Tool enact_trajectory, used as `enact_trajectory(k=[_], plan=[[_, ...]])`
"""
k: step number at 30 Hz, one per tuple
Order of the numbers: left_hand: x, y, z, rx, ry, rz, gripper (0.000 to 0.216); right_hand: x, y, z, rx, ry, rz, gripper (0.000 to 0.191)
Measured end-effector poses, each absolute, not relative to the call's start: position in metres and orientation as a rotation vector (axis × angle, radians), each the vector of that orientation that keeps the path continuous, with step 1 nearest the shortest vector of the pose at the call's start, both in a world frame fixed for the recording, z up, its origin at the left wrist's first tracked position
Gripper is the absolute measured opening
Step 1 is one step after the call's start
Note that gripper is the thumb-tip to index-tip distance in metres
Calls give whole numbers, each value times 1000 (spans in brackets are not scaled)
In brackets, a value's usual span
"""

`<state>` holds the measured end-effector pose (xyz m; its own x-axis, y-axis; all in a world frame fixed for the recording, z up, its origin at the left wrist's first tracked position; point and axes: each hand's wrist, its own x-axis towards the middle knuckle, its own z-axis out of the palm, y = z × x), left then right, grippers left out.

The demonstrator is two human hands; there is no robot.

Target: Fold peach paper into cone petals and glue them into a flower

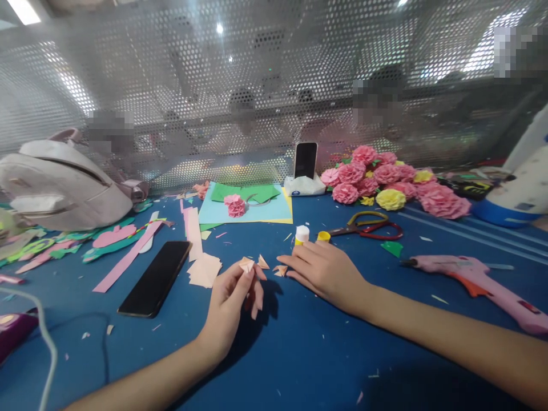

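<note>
Between the thumb and fingers of my left hand (233, 299) is a small folded peach paper piece (246, 265). My right hand (327, 271) is low over the table, fingers stretched toward another folded peach piece (280, 270); whether they touch it I cannot tell. A third folded piece (262, 262) lies just beyond my left fingertips. Left of my left hand is a stack of peach paper squares (205, 269), with peach paper strips (194, 234) behind it. A glue stick (302, 234) stands behind my right hand, its yellow cap (324, 236) beside it.
Scissors (363, 224) and a pink glue gun (479, 279) lie to the right; pink and yellow paper flowers (385, 177) are heaped behind. A black phone (156, 277), a pale backpack (68, 180) and a cable (47, 331) occupy the left. A perforated metal screen (192, 85) bounds the back.
</note>
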<state>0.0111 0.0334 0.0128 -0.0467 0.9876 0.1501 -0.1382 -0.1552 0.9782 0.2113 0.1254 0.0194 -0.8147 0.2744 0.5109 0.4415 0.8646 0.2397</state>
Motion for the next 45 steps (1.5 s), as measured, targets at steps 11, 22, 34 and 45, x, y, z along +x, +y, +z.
enact_trajectory(k=[11,22,34,45], plan=[[12,33,11,1222,1013,1392,31,207,122,13,-523,-2677,-354,32],[11,37,8,1250,1009,1383,30,208,121,17,-555,-2563,406,15],[17,33,20,1832,937,1101,21,202,97,31,-719,-1953,1166,13],[22,27,21,1957,897,994,24,200,97,25,-699,-2012,1013,12]])
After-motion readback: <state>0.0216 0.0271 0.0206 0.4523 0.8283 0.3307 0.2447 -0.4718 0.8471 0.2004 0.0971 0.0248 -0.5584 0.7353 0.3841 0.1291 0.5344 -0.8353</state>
